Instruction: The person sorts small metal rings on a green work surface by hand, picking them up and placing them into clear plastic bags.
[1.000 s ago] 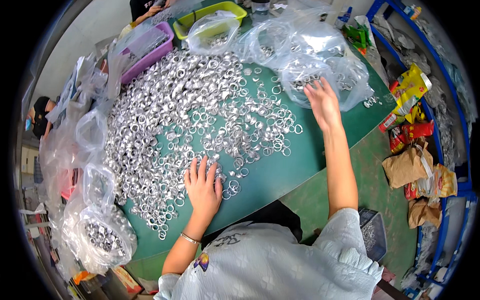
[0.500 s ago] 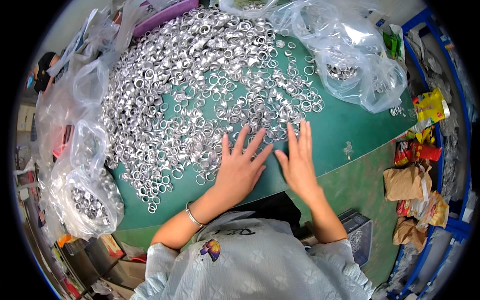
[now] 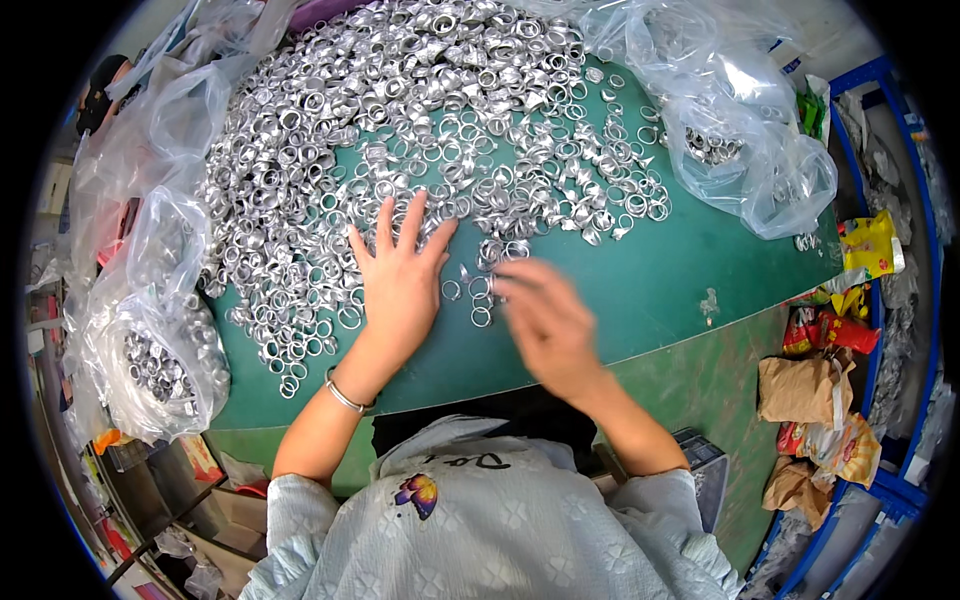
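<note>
A broad heap of silver-coloured metal rings (image 3: 300, 150) covers much of the green tabletop (image 3: 640, 290), thick at the back and left and thinner toward the front. My left hand (image 3: 400, 280) lies spread over the near part of the rings, fingertips among them and a silver bangle on its wrist. To its right, my right hand (image 3: 548, 325) is smeared by motion, its fingers bent beside a small cluster of loose rings (image 3: 482, 300). Whether a ring sits in those fingers cannot be made out.
Clear plastic bags of rings stand at the left (image 3: 165, 360) and back right (image 3: 720, 130). A purple tray edge (image 3: 325, 12) shows at the back. On the right are a blue shelf frame (image 3: 850, 160), a brown paper bag (image 3: 800, 390) and a grey crate (image 3: 710, 470) below the table.
My left hand has moved left and slightly away from me onto the rings. My right hand has shifted left and its fingers have bent. A small cluster now lies between the hands.
</note>
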Tool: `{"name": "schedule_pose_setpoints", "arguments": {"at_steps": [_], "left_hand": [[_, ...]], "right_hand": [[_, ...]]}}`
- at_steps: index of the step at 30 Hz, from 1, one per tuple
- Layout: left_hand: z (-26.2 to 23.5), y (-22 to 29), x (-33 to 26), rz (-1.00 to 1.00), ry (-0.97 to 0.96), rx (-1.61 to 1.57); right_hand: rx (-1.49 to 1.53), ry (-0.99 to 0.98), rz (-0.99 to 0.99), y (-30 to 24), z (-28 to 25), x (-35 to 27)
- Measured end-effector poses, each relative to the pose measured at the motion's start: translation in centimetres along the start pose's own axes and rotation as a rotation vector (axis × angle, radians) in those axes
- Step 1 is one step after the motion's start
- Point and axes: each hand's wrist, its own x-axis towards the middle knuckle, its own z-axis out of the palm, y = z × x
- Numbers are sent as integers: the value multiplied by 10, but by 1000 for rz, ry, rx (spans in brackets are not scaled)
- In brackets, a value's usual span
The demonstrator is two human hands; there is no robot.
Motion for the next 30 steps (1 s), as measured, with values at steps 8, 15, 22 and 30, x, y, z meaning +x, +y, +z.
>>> {"name": "schedule_pose_setpoints", "arguments": {"at_steps": [8,15,22,30], "left_hand": [[-18,27,-8,146,-10,-209],[-16,19,-30,131,-78,-159],[-45,53,-44,-48,-113,-1189],[-45,50,-46,61,-212,-1246]], "right_hand": [[-570,227,162,40,-75,11],[686,389,704,16,-57,-13],[1573,-14,1102,-16,-18,-27],[1378,-29,1097,-35,-10,-31]]}}
